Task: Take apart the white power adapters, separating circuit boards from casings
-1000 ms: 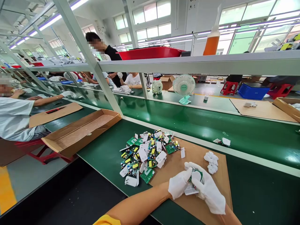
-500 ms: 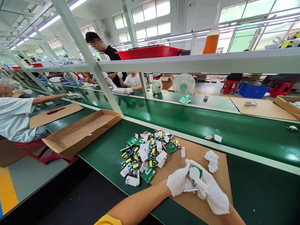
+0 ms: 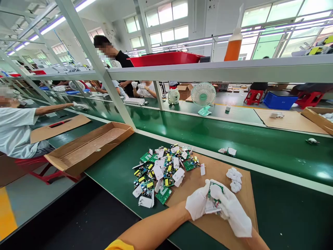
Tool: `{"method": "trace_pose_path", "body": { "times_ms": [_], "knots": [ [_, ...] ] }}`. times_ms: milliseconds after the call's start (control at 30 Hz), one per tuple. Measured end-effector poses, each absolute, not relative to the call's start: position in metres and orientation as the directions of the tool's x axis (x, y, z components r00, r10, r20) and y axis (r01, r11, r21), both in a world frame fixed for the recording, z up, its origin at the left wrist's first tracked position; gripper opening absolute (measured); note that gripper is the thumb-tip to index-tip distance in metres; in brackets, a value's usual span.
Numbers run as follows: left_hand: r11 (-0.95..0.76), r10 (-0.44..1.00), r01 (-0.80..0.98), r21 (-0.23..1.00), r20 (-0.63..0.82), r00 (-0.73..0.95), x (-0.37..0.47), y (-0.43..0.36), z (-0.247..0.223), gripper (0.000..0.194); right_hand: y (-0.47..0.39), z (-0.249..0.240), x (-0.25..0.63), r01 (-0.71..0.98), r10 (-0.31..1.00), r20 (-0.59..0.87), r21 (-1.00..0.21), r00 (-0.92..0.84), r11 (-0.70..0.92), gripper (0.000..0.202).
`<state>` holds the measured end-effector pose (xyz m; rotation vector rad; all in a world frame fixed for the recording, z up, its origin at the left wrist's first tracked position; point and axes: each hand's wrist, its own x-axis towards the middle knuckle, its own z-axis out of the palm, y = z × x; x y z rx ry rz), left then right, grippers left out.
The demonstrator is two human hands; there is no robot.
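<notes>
My left hand point(image 3: 198, 202), in a white glove, grips the left side of a green circuit board point(image 3: 220, 188) with a round white piece on it. From the right, my right hand point(image 3: 235, 210), also gloved, is closed on the same board. A white part with thin red wires point(image 3: 212, 207) hangs just under the board, between my hands. Both hands are above a brown cardboard sheet point(image 3: 208, 227). Left of them lies a heap of circuit boards point(image 3: 169, 170) with white plates and yellow components. Small white round pieces point(image 3: 235, 179) sit on the cardboard beyond my right hand.
A long cardboard tray point(image 3: 91, 147) stands at the left table edge. Behind the light rail, the green belt point(image 3: 179, 123) carries small white parts point(image 3: 231, 151). A green fan point(image 3: 203, 95) stands across the belt. Overhead runs a shelf point(image 3: 208, 72). A person point(image 3: 18, 128) reaches from the left.
The small parts on the belt have shifted left. My right hand's fingers have moved slightly around the board, which stays held between both hands. Across the belt, a person's gloved hand has lifted.
</notes>
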<state>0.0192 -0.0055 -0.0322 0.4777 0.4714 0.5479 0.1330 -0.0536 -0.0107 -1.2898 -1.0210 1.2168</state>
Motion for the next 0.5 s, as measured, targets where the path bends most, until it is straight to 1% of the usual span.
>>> {"method": "trace_pose_path", "body": {
  "times_ms": [133, 267, 333, 433, 500],
  "knots": [
    [0.728, 0.638, -0.417, 0.544, -0.315, 0.703, 0.018, -0.006, -0.038, 0.042, -0.052, -0.005, 0.131, -0.104, 0.987, -0.150, -0.984, 0.056, -0.144, 0.047],
    [0.741, 0.619, -0.437, 0.510, -0.267, 0.739, 0.018, -0.008, -0.034, 0.040, -0.053, -0.004, 0.134, -0.110, 0.990, -0.142, -0.984, 0.024, -0.139, 0.055],
    [0.738, 0.616, -0.440, 0.513, -0.245, 0.748, 0.018, -0.009, -0.031, 0.038, -0.055, -0.006, 0.134, -0.102, 0.986, -0.163, -0.982, 0.030, -0.160, 0.060],
    [0.721, 0.630, -0.436, 0.538, -0.248, 0.736, 0.017, -0.010, -0.029, 0.039, -0.058, -0.005, 0.134, -0.119, 0.975, -0.221, -0.969, 0.029, -0.216, 0.060],
    [0.720, 0.620, -0.420, 0.553, -0.240, 0.747, 0.016, -0.011, -0.028, 0.041, -0.059, -0.001, 0.135, -0.125, 0.981, -0.193, -0.974, 0.037, -0.187, 0.055]
  ]
}}
